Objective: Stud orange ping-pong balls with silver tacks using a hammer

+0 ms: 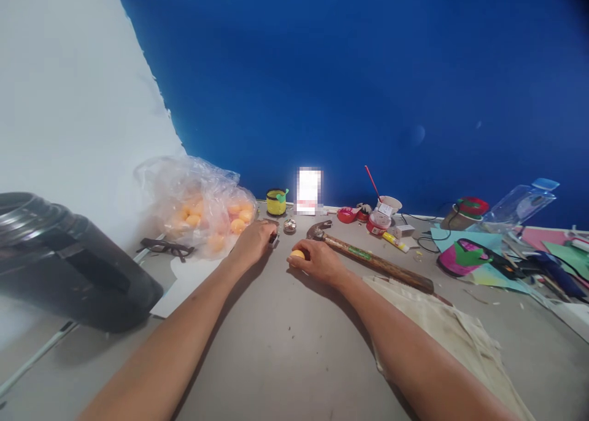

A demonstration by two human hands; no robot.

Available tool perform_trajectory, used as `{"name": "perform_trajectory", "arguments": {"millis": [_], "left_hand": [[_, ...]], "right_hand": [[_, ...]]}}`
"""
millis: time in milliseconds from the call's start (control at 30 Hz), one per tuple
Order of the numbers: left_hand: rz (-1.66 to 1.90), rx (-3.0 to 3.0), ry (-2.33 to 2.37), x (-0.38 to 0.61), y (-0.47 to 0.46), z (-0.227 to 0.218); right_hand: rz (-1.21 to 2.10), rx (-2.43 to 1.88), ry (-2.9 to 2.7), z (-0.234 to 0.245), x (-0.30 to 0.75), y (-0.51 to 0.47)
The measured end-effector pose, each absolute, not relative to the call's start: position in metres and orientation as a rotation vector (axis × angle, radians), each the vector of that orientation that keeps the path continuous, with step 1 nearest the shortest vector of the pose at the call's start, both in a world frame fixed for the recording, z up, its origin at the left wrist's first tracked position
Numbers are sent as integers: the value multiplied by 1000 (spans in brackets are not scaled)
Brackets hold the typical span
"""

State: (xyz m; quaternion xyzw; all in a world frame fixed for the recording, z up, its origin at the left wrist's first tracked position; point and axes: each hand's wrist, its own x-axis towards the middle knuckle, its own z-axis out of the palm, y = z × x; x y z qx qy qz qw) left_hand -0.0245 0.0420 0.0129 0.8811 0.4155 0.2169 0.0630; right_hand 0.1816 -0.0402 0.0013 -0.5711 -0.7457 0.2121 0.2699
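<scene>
My right hand (322, 261) is closed around a small orange ball (298, 254), resting low over the grey table. To its left, my left hand (257, 240) has its fingers curled together; a dark, shiny edge shows at the fingertips, too small to name. Just beyond and between both hands sits a small silvery round metal object (289, 226). A claw hammer (368, 256) with a worn wooden handle lies behind my right hand, its head pointing left. Beside my left hand, a clear plastic bag (202, 181) holds several orange balls.
A large dark bottle (87, 267) leans in at left, near black glasses (166, 247). At the back stand a yellow pot (276, 202), a bright screen (309, 191) and a white cup (390, 204). Beige cloth (442, 329) lies under my right forearm; coloured paper (497, 274) lies right.
</scene>
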Motion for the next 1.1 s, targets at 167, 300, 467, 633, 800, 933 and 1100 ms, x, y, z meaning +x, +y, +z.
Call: {"name": "perform_trajectory", "arguments": {"millis": [167, 300, 467, 633, 800, 933, 1100], "left_hand": [[814, 2576, 1266, -28, 47, 3], [869, 2560, 1254, -29, 46, 3], [1035, 2404, 1262, -27, 40, 11], [1169, 1809, 1195, -13, 24, 19], [1163, 1348, 925, -2, 8, 18], [1131, 1178, 899, 0, 3, 14], [1111, 1223, 1017, 7, -1, 6]], "right_hand": [[563, -1535, -2014, -1, 183, -39], [553, -1526, -2020, -2, 183, -38], [553, -1532, -2012, -2, 183, -39], [897, -1464, -1773, -2, 183, -38], [1076, -1354, -1654, -2, 181, -38], [685, -1520, -1869, 1, 176, -44], [471, -1600, -1983, 2, 171, -48]]}}
